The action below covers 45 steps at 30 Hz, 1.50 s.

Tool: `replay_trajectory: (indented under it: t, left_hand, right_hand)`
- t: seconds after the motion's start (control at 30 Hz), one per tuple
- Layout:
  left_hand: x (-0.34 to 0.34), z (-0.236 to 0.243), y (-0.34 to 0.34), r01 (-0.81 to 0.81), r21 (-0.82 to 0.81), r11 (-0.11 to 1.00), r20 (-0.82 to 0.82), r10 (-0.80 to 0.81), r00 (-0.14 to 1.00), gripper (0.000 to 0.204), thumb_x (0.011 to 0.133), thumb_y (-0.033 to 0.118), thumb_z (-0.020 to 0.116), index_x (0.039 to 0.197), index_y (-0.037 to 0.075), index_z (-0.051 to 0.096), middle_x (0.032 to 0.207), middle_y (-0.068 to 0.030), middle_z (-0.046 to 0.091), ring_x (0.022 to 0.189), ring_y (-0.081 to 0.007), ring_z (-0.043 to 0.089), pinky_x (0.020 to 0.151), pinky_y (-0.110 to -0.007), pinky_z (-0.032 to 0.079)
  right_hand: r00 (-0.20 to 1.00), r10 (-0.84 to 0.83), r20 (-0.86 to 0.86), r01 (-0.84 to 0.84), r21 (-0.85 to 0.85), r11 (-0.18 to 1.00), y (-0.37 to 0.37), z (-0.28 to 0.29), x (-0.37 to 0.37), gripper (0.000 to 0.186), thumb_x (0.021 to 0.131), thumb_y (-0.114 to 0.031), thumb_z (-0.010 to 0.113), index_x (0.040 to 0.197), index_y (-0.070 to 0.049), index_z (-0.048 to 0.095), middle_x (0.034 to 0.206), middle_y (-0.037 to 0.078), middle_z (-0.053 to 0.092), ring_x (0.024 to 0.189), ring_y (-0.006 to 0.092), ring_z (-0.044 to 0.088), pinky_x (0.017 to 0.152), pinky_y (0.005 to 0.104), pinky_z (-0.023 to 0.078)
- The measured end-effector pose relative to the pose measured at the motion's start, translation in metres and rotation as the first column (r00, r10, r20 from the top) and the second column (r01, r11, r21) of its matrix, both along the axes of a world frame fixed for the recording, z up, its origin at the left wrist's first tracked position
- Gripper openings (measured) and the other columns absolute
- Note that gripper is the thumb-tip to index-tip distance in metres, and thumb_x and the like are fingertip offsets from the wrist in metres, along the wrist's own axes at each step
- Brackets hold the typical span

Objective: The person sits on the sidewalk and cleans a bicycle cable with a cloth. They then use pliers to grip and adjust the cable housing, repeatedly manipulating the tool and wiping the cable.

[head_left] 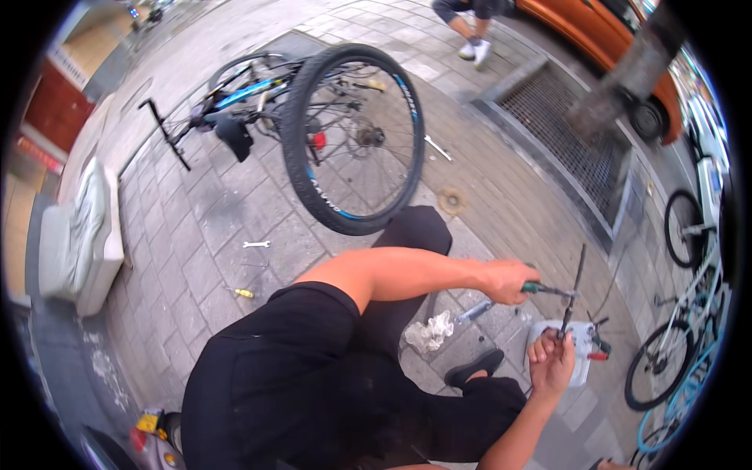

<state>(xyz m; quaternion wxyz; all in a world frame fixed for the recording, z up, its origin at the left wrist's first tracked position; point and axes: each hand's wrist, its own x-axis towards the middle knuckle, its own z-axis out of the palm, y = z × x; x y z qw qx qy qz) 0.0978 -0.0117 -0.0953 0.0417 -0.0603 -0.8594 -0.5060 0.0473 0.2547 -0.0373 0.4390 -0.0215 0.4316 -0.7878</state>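
Note:
My left hand [507,282] is closed around green-handled pliers [540,288]. Their jaws meet a long, thin, dark rod-like piece [579,270], which slants upward to the right. Lower down, my right hand [552,360] pinches the same piece; its lower end is hidden in the fingers. Behind the right hand lies a whitish tray [580,374] with several tools, one with a red handle [597,356]. On the paving to my left, crumpled whitish paper [429,333] lies near a blue-grey tube-like item [475,312].
A bicycle [337,141] lies tipped on the paving ahead, its rear wheel toward me. Wrenches [256,244] and a yellow-handled screwdriver [244,293] are on the ground. A tree [627,74] rises from a grate at right, near parked bicycles [674,337]. A person's legs [471,31] show at the top.

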Motion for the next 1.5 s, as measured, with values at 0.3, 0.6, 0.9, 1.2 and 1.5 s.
replay_trajectory:
  t: [0.3,0.6,0.9,1.2,1.5]
  left_hand:
    - [0.004,-0.007,-0.017,-0.056,0.040,0.998,0.222,0.046,0.974,0.034,0.081,0.011,0.063,0.115,0.007,0.065,0.093,-0.0237,0.071,0.094,-0.0455,0.068,0.081,-0.054,0.053]
    - [0.013,-0.008,-0.008,-0.020,0.046,0.999,0.221,0.010,0.975,0.032,0.079,0.013,0.064,0.109,0.004,0.066,0.096,-0.0245,0.071,0.097,-0.0444,0.068,0.083,-0.052,0.053]
    - [0.008,0.015,-0.005,-0.124,-0.060,0.990,0.213,0.134,0.968,0.040,0.086,0.013,0.068,0.125,0.003,0.064,0.111,-0.0237,0.071,0.107,-0.0420,0.068,0.091,-0.045,0.053]
    - [-0.036,0.002,0.028,-0.011,-0.222,0.975,0.153,0.046,0.987,0.025,0.088,0.011,0.068,0.109,-0.001,0.064,0.088,-0.0236,0.069,0.084,-0.0400,0.069,0.078,-0.045,0.053]
    - [-0.039,0.001,0.035,0.002,-0.065,0.998,0.223,0.012,0.975,0.022,0.087,0.009,0.069,0.105,-0.002,0.064,0.087,-0.0172,0.068,0.083,-0.0279,0.067,0.079,-0.041,0.053]
  right_hand:
    - [0.335,0.386,-0.860,0.457,0.506,0.731,-0.020,-0.012,-0.021,0.028,0.100,-0.022,0.068,0.106,0.005,0.064,0.076,0.010,0.054,0.068,0.0248,0.054,0.065,0.0414,0.044]
    - [0.339,0.393,-0.855,0.551,0.519,0.654,-0.019,-0.014,-0.003,0.027,0.103,-0.024,0.064,0.107,0.003,0.066,0.078,0.003,0.052,0.070,0.0169,0.053,0.064,0.0355,0.045]
    - [0.976,0.138,-0.166,-0.091,0.263,0.960,-0.012,-0.023,-0.028,0.041,0.105,-0.036,0.061,0.101,0.004,0.067,0.075,0.000,0.053,0.065,0.0093,0.047,0.058,0.0274,0.041]
    - [0.530,0.246,-0.812,0.505,0.535,0.677,0.016,-0.024,-0.020,0.031,0.098,-0.030,0.069,0.094,0.000,0.069,0.075,0.003,0.057,0.071,0.0175,0.057,0.068,0.0341,0.044]
    - [0.584,0.172,-0.793,0.499,0.518,0.694,0.025,-0.010,-0.013,0.041,0.100,-0.039,0.066,0.093,0.001,0.069,0.071,0.007,0.055,0.068,0.0183,0.058,0.065,0.0373,0.046]
